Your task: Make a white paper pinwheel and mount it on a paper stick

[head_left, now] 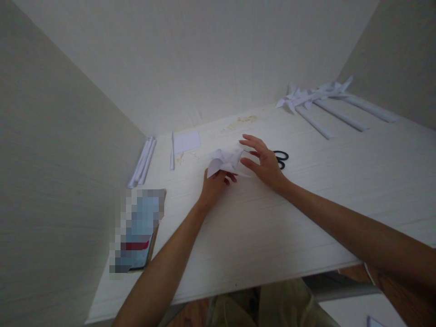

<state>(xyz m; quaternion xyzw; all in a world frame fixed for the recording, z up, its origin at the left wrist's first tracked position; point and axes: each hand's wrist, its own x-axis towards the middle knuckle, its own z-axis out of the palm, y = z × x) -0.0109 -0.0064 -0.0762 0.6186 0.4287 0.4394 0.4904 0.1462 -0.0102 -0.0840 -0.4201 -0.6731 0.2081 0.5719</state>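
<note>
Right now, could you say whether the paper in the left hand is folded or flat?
Folded: the white paper curves into pointed blades in the left hand.

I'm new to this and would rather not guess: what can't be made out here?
In the head view:
Scissors: blades hidden behind the right hand.
Left hand: some fingers hidden by the paper pinwheel.
Device: screen blurred by pixelation.
Pale item: cut off by the bottom edge.

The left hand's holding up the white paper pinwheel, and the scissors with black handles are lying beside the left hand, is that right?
Not quite: the head view shows the scissors with black handles beside the right hand. The left hand is holding up the white paper pinwheel.
</note>
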